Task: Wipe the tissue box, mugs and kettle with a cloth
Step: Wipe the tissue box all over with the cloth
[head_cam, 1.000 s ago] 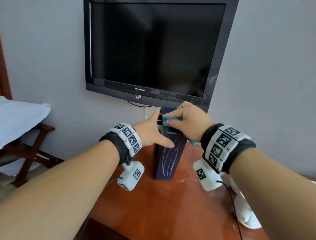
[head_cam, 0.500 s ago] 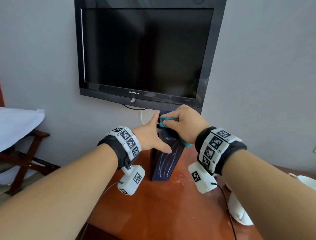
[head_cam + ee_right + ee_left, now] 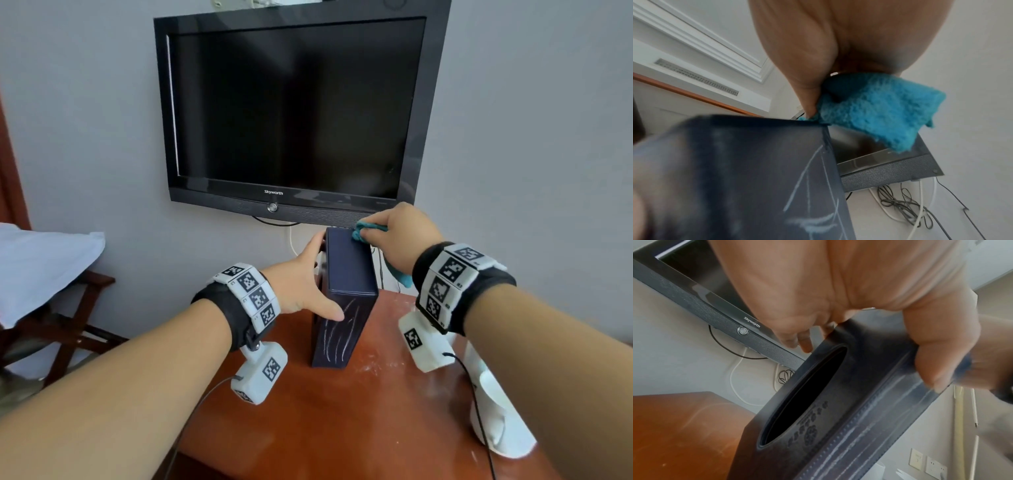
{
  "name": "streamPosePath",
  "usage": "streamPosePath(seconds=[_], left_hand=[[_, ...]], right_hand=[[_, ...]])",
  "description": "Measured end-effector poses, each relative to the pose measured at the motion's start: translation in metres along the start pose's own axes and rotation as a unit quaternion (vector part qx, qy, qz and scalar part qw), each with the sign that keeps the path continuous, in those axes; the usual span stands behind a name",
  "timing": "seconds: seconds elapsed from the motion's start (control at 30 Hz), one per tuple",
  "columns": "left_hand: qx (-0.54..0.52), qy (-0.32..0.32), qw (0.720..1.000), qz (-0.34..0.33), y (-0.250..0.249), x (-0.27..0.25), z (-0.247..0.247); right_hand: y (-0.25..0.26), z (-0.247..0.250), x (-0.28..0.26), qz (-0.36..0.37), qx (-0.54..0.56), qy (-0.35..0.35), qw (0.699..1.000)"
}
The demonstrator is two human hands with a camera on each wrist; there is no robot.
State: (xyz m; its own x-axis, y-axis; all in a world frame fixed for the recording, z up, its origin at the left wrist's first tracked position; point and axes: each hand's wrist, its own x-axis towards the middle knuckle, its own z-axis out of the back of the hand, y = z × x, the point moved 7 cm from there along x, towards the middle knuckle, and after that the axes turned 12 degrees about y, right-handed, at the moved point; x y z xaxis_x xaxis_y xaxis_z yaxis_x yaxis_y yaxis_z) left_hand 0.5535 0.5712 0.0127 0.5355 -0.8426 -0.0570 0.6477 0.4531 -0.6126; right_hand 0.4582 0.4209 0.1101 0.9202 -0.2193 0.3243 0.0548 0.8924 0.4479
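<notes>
A person's two bare hands work at a reddish-brown wooden tabletop (image 3: 308, 411) below a black television (image 3: 291, 109) fixed to a grey wall. A dark navy tissue box (image 3: 346, 294) stands on one of its long narrow sides near the back of the tabletop, its oval opening facing left. The left hand (image 3: 301, 284) steadies it, fingers reaching round the opening face and thumb laid across the near end. The right hand (image 3: 397, 236) pinches a bunched blue cloth (image 3: 363, 231) between its fingertips and presses it on the far right corner of the box's upward face, with a loose tail of cloth hanging below the wrist. That upward face looks smooth and dark, which suggests it is mostly wiped, while the near end still carries pale streaks of dust, so the box seems only partly cleaned. A white mug (image 3: 493, 425) sits at the right edge of the tabletop, partly hidden behind the right forearm; whether it has been wiped cannot be told. No kettle is in view. By this reckoning the job is at an early stage, with the rest of the box, the mugs and the kettle apparently left to do.
</notes>
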Motion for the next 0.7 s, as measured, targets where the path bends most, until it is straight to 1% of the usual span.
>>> streamPosePath(seconds=[0.17,0.3,0.47,0.57,0.63,0.7], left_hand=[[-0.027,-0.035,0.999,0.012,0.004,0.01,0.009],[-0.055,-0.055,0.997,0.011,0.006,0.019,0.013],[-0.059,-0.089,0.994,0.014,0.01,0.026,0.013],[-0.079,-0.105,0.991,0.005,0.01,0.025,0.011],[-0.09,-0.127,0.988,0.0,0.013,0.025,0.01],[-0.093,-0.144,0.985,0.006,0.018,0.027,0.011]], right_hand=[[-0.009,-0.017,-0.017,0.013,0.018,0.018,1.0],[-0.02,-0.019,-0.029,0.024,0.049,0.017,0.998],[-0.033,-0.02,-0.038,-0.003,0.095,0.019,0.995],[-0.036,-0.026,-0.041,-0.006,0.153,0.008,0.988],[-0.038,-0.03,-0.044,-0.006,0.2,-0.002,0.98],[-0.042,-0.031,-0.045,-0.009,0.227,-0.013,0.974]])
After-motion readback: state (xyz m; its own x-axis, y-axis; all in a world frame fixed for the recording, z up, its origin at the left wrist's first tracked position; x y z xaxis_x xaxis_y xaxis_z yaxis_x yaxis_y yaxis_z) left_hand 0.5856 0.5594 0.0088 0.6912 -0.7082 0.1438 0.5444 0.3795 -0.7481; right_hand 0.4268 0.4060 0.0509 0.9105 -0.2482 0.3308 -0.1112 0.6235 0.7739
